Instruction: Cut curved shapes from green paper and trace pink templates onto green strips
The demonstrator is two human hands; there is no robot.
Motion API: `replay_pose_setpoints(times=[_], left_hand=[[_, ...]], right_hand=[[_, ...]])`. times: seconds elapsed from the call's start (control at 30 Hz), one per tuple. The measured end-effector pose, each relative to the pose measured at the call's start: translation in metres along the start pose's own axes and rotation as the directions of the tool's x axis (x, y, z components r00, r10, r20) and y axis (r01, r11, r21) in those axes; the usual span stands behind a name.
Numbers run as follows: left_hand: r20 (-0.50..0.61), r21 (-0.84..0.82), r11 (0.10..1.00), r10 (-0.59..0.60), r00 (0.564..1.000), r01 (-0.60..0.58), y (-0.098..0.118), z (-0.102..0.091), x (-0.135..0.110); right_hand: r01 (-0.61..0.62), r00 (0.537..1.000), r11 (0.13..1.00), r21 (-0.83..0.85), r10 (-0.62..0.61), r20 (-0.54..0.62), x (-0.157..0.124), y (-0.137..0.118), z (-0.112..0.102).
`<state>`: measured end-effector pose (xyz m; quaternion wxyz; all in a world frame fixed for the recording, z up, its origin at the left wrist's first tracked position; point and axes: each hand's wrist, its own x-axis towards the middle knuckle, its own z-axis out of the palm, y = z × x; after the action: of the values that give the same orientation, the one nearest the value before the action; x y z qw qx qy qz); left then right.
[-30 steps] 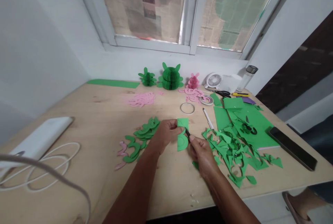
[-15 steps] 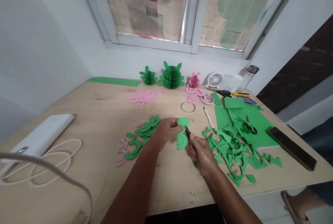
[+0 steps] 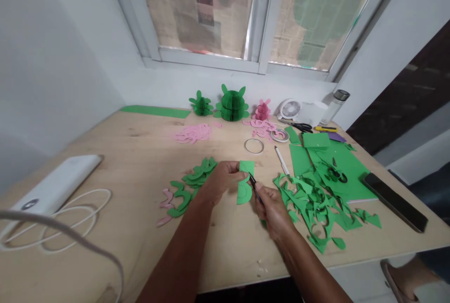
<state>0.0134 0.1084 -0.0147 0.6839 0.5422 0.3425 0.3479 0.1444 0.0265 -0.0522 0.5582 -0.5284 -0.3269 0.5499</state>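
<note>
My left hand (image 3: 225, 178) pinches the left edge of a green paper piece (image 3: 243, 194) with a curved outline drawn on it. The lower right side of the paper is cut round. My right hand (image 3: 272, 204) is closed on a pair of small dark scissors (image 3: 253, 181), whose blades meet the paper's right edge. Left of my left hand lies a pile of curved green cut-outs (image 3: 202, 171), with pink curved pieces (image 3: 167, 198) beside it. Green paper scraps (image 3: 316, 202) are heaped to the right of my right hand.
Green and pink paper figures (image 3: 232, 105) stand along the wall, near a small white fan (image 3: 290, 108) and a bottle (image 3: 335, 106). A white pen (image 3: 281, 160), tape rolls (image 3: 253, 146), green sheets (image 3: 355, 181) and a phone (image 3: 395, 202) lie rightward. A power bank (image 3: 58, 183) with cable sits left.
The scissors and the green paper have shifted very slightly in my hands, and the blades sit at the notch in the paper's right side. The rest stays as it was.
</note>
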Motion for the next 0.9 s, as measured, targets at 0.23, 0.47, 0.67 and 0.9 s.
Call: replay_pose_setpoints(times=[0.23,0.47,0.67,0.9], left_hand=[[-0.060,0.021,1.000,0.012,0.998,-0.011,-0.0017,0.0000,0.0012],[-0.059,0.045,0.999,-0.007,0.998,0.009,0.0014,0.0026,-0.0009],[-0.046,0.021,0.999,-0.034,0.998,0.035,0.0015,0.0021,-0.0005],[-0.040,0.032,0.999,-0.025,0.999,0.026,0.0013,0.0029,-0.0008]], right_hand=[[0.026,0.999,0.999,-0.028,-0.027,-0.038,0.0013,0.0015,-0.0013],[0.040,0.999,0.999,-0.025,-0.040,-0.001,0.0010,0.0023,-0.0010],[0.041,0.999,0.998,-0.046,-0.041,-0.005,0.0022,0.0030,-0.0020],[0.041,0.999,0.998,-0.058,-0.042,-0.021,0.0034,0.0058,-0.0036]])
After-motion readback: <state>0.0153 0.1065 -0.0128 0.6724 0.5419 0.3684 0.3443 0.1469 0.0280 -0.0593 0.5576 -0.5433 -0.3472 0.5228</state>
